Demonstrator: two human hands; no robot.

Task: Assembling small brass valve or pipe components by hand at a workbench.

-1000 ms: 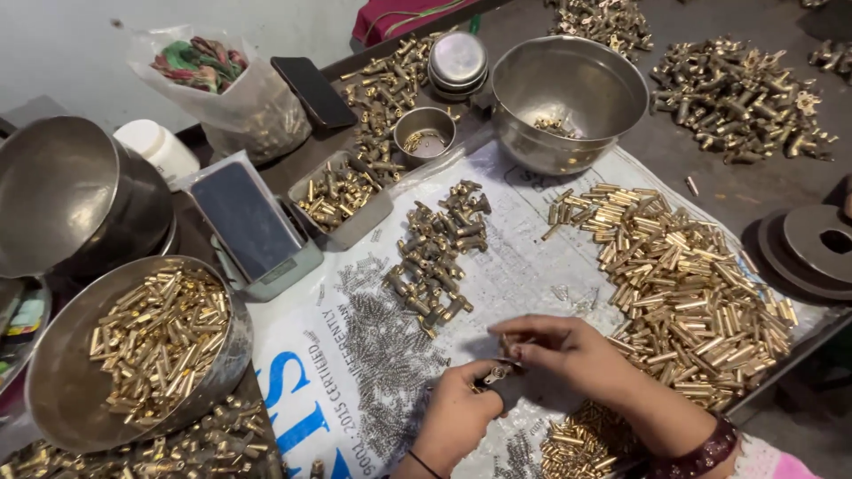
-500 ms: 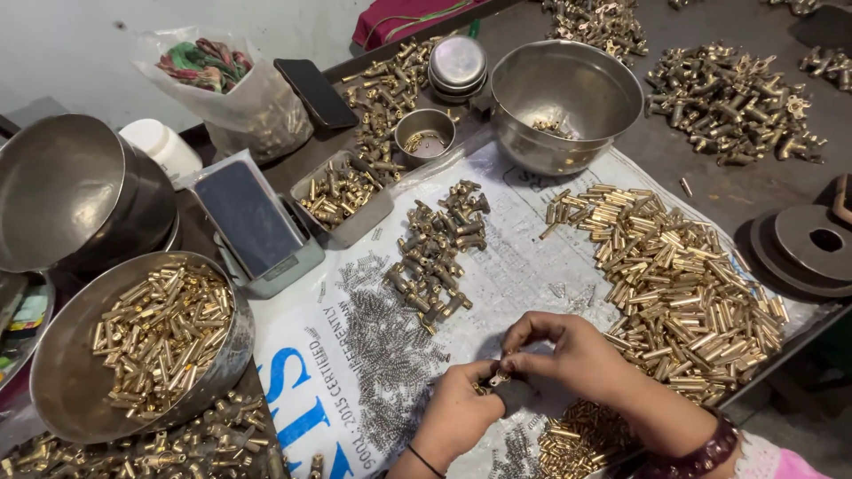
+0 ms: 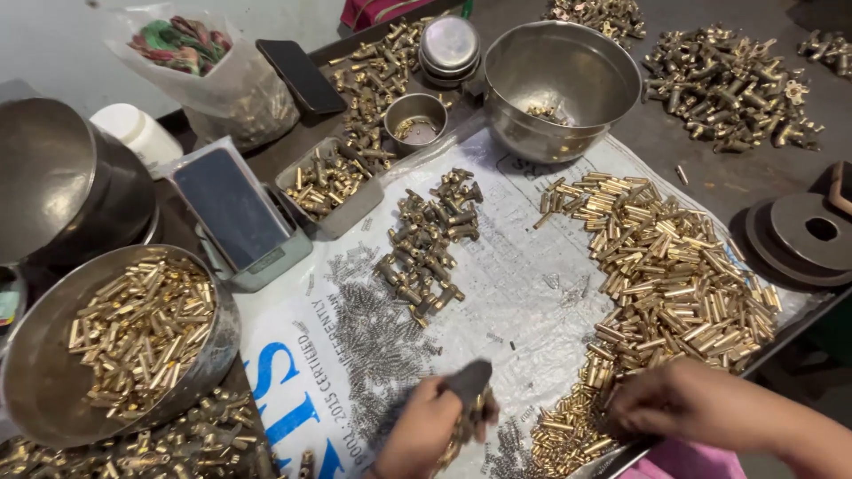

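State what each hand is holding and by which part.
The left hand grips a small dark tool by its lower end, with some brass parts below it. The right hand rests on the pile of brass tubes; whether it holds one cannot be told.

A large steel bowl (image 3: pixel 561 84) with a few small parts inside is seen at the far edge of the printed white sheet (image 3: pixel 524 284). A small steel cup (image 3: pixel 416 120) and a stack of round lids (image 3: pixel 449 46) are placed just beside it. A dark phone (image 3: pixel 301 75) is laid near a clear plastic bag (image 3: pixel 200 66) holding coloured pieces. A second phone in a clear sleeve (image 3: pixel 229 208) is propped against a grey tray (image 3: pixel 333 182) of fittings. A bowl filled with brass tubes (image 3: pixel 115 341) is seen at the left, and dark metal discs (image 3: pixel 803 235) lie on the tabletop (image 3: pixel 710 177) at the right.
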